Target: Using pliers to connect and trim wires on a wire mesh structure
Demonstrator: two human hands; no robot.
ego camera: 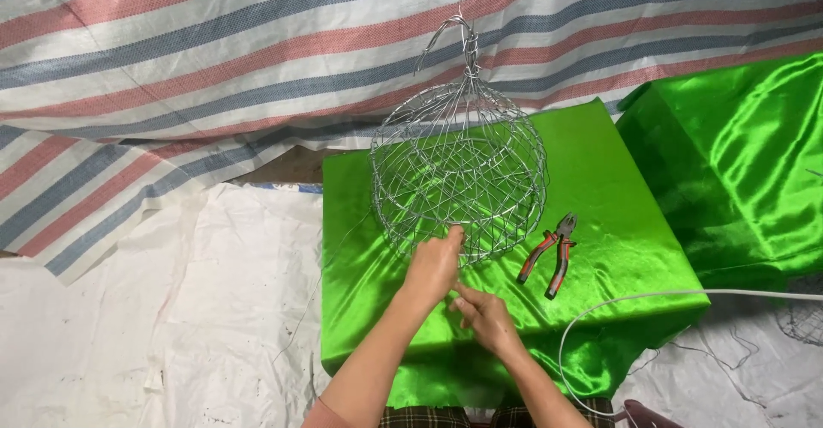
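Head view: the left hand (435,265) is closed, fingertips pinching the lower rim of the wire basket frame (459,175). The frame is a rounded cage of silver wire, topped by a twisted hook, standing on the green satin table cover (600,179). The right hand (487,315), fingers curled, pinches thin wire just below. Red-handled pliers (550,252) lie beside the frame.

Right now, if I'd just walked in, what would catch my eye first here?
Probably the round wire cage with its twisted hook, standing on the bright green satin cloth in the middle. The person's left hand touches its lower rim, the right hand just below. Red-handled pliers lie on the cloth to the right.
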